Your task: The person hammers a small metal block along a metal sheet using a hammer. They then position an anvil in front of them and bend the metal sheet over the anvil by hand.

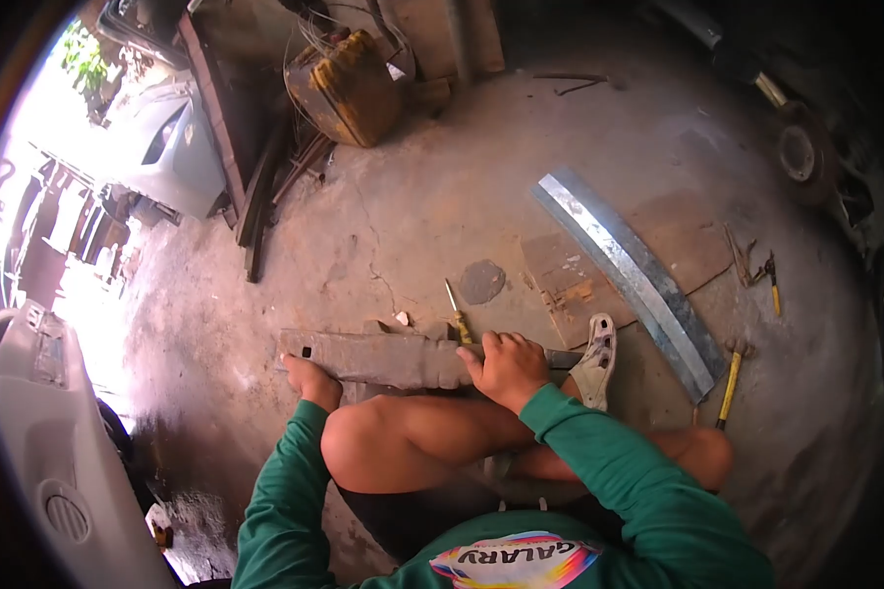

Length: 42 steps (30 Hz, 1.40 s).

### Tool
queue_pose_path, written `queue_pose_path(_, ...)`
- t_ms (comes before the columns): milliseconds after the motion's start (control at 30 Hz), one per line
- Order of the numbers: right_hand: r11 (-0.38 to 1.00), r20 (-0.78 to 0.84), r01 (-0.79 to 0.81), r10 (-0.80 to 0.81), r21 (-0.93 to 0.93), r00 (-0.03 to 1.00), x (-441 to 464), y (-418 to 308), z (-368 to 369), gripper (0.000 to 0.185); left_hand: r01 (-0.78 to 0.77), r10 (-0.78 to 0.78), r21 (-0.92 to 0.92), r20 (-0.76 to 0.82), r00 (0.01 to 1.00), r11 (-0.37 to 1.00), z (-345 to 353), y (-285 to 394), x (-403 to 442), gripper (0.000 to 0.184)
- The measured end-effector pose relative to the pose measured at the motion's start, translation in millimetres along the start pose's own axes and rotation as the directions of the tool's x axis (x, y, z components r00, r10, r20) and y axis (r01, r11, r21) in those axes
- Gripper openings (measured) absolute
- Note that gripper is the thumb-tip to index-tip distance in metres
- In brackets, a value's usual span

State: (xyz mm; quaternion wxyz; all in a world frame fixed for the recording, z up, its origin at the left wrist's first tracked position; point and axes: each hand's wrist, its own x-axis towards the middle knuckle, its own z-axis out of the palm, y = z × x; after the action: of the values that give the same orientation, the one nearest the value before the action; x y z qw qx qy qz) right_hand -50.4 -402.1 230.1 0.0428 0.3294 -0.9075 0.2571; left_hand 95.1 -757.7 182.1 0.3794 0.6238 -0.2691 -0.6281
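A long, rusty brown metal beam (383, 357) with a small square hole near its left end lies crosswise in front of my folded legs. My left hand (311, 381) is closed around that left end from below. Toward the other end, my right hand (509, 369) grips the beam with its fingers bent over the top. A dark narrow bar (563, 359) sticks out past my right hand to my shoe (595, 363); whether it belongs to the beam is hidden. Just beyond the beam, a screwdriver (459, 312) with a yellowish handle lies on the floor.
A bent shiny sheet-metal strip (624, 275) rests partly on flattened cardboard (683, 240). Right of it lie a yellow-handled hammer (730, 383) and pliers (774, 285). A rusty yellow can (344, 88) stands at the back. Car bumpers (49, 432) are at left.
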Motion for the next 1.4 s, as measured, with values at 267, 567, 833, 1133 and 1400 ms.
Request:
queue_pose_path(267,0.977,-0.042,0.203,-0.205,-0.060,0.978,92,33,-3,0.047,-0.009,-0.004,-0.093,-0.144,0.990,0.996,11,-19,-12,0.096)
queue_pose_path(567,0.993,-0.113,0.112,-0.115,-0.037,0.987,30,20,4,0.043,-0.071,0.074,-0.151,0.014,0.997,0.986,51,-18,20,0.084)
queue_pose_path(833,0.998,-0.190,0.002,-0.015,-0.066,0.982,7,-19,25,0.038,0.034,0.049,-0.192,0.413,0.909,0.981,111,9,38,0.062)
queue_pose_path(1133,0.985,-0.125,0.108,-0.125,-0.136,0.984,51,16,11,0.040,-0.132,0.142,-0.072,0.166,0.976,0.989,97,-11,50,0.074)
queue_pose_path(1400,0.991,0.039,-0.006,0.000,0.136,0.999,52,35,-23,0.045,-0.134,0.033,0.232,0.393,0.919,0.963,68,-1,70,0.076)
